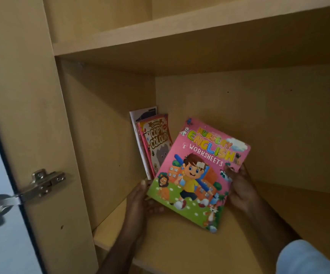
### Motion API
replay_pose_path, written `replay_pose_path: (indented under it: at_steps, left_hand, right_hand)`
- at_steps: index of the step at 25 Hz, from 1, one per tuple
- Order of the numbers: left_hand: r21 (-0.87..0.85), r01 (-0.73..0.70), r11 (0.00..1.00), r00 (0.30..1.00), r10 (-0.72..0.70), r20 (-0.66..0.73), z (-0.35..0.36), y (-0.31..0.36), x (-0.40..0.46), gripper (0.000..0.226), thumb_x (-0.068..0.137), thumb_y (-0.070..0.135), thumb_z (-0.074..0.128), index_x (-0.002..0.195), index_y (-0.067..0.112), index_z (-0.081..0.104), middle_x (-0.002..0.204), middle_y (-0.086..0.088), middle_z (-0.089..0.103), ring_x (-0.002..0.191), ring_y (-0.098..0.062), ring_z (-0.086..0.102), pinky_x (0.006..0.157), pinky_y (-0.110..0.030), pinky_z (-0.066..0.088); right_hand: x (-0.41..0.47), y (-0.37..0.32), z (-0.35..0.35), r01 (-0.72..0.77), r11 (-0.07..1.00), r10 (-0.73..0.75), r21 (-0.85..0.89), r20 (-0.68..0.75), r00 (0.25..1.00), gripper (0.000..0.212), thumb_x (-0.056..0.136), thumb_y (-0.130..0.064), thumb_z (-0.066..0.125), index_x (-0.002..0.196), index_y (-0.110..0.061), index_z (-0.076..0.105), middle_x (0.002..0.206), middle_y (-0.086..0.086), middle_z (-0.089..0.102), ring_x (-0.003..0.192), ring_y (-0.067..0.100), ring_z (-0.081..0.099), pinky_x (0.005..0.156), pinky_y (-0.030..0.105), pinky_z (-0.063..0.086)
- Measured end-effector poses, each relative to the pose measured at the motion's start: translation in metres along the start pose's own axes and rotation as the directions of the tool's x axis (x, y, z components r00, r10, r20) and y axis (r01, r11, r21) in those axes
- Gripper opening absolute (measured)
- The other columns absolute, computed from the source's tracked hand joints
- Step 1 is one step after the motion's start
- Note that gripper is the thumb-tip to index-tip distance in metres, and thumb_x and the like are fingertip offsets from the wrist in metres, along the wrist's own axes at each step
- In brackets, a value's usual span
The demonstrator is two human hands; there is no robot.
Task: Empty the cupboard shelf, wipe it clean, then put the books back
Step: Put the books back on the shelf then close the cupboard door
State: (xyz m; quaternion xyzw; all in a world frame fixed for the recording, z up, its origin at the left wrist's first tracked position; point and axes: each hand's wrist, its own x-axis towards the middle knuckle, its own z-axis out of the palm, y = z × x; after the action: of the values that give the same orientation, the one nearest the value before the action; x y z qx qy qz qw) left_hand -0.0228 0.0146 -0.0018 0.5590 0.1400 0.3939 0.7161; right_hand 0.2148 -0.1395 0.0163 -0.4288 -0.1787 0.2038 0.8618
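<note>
Now both hands point(189, 194) grip pink workbook point(199, 175) | books point(152, 141) lean in shelf point(180, 250) corner | hinge point(41, 184) left

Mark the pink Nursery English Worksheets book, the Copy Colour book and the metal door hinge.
pink Nursery English Worksheets book point(199, 173), head view, cover centre.
Copy Colour book point(158, 139), head view, title area.
metal door hinge point(45, 183), head view, hinge body.

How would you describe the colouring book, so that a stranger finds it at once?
Look into the back left corner of the wooden cupboard shelf, where a few thin books lean upright. The Copy Colour book is the frontmost of these, behind the pink worksheet book held in both hands. Only it shows brown letters and a grey elephant.
</note>
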Motion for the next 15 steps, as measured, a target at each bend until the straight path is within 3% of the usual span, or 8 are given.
replay_pose_path:
  at_steps: [3,5,7,10,13,15]
  left_hand:
    - [0.370,-0.150,0.917,0.976,0.076,0.206,-0.006,0.020,0.023,0.010,0.097,0.020,0.064,0.102,0.013,0.071,0.085,-0.001,0.077,0.075,-0.014,0.072,0.054,-0.023,0.051]
    - [0.478,-0.217,0.851,0.955,0.082,0.286,-0.001,0.028,0.037,0.011,0.098,0.013,0.063,0.102,0.022,0.068,0.087,0.007,0.076,0.078,-0.010,0.072,0.056,-0.022,0.052]
    - [0.488,-0.179,0.855,0.973,0.081,0.215,0.002,0.034,0.052,0.021,0.099,0.008,0.059,0.112,0.024,0.061,0.092,0.004,0.074,0.080,-0.016,0.074,0.050,-0.028,0.053]
    - [0.458,-0.137,0.878,0.990,0.133,0.042,0.001,0.025,0.078,0.026,0.100,0.005,0.056,0.121,0.021,0.057,0.103,-0.003,0.074,0.081,-0.019,0.076,0.050,-0.037,0.059]
    - [0.531,-0.163,0.832,0.969,0.237,-0.074,0.010,0.009,0.100,0.026,0.098,0.009,0.059,0.118,0.025,0.060,0.104,0.000,0.075,0.085,-0.020,0.075,0.063,-0.049,0.063]
    - [0.613,-0.159,0.774,0.938,0.313,-0.152,0.022,0.003,0.106,0.027,0.094,0.007,0.059,0.115,0.023,0.063,0.099,0.002,0.074,0.079,-0.018,0.071,0.065,-0.041,0.061]
  right_hand:
    - [0.008,-0.026,0.014,0.058,0.984,-0.036,-0.171,0.126,0.991,0.038,0.097,-0.009,0.059,0.132,-0.022,0.057,0.121,0.009,0.073,0.100,0.027,0.074,0.079,0.047,0.062]
    - [0.014,-0.037,0.031,0.106,0.958,-0.042,-0.266,0.236,0.971,0.037,0.096,-0.009,0.061,0.131,-0.022,0.058,0.123,0.010,0.072,0.105,0.030,0.072,0.084,0.050,0.059]
    - [0.021,-0.042,0.052,0.157,0.926,-0.055,-0.344,0.287,0.956,0.034,0.097,-0.010,0.061,0.129,-0.022,0.058,0.120,0.008,0.073,0.103,0.029,0.073,0.083,0.049,0.060]
    - [0.043,-0.026,0.079,0.285,0.824,-0.220,-0.490,0.187,0.957,0.036,0.097,-0.009,0.065,0.128,-0.024,0.058,0.118,0.004,0.073,0.101,0.025,0.074,0.077,0.042,0.063]
    - [0.062,0.014,0.092,0.263,0.622,-0.304,-0.738,0.082,0.949,0.074,0.078,-0.015,0.080,0.140,-0.036,0.045,0.129,-0.001,0.063,0.113,0.026,0.065,0.088,0.047,0.059]
    - [0.081,0.056,0.086,0.193,0.529,-0.246,-0.827,0.068,0.967,0.094,0.062,-0.028,0.088,0.143,-0.035,0.040,0.134,0.001,0.057,0.113,0.026,0.064,0.094,0.047,0.056]
